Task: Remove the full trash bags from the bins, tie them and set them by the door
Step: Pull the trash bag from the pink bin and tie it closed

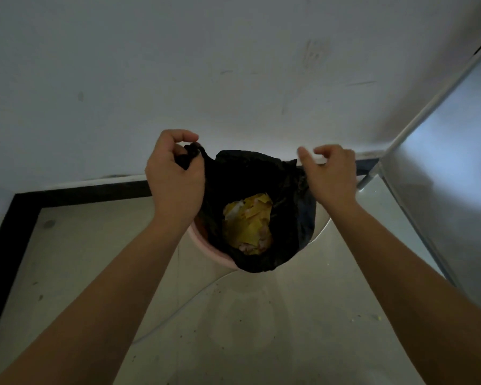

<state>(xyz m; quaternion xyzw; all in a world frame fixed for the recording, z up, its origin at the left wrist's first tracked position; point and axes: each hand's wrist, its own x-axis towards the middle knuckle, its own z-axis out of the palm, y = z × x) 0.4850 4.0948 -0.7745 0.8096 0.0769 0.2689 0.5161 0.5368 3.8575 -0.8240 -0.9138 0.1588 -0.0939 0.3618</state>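
A black trash bag (250, 173) hangs open in the middle of the view, its mouth spread wide. Yellow and white paper scraps (247, 220) lie inside it. Under the bag, only a strip of the pink bin (206, 252) shows at the lower left. My left hand (175, 173) is shut on a bunched-up edge of the bag at its upper left. My right hand (331, 170) is at the bag's upper right edge, fingers curled and blurred; its hold on the plastic is hidden.
A pale wall (233, 79) stands straight ahead with a black skirting strip (81, 194) at its foot. A shiny metal panel (444, 168) with a thin frame runs along the right. The tiled floor (233, 315) is speckled with small bits of dirt.
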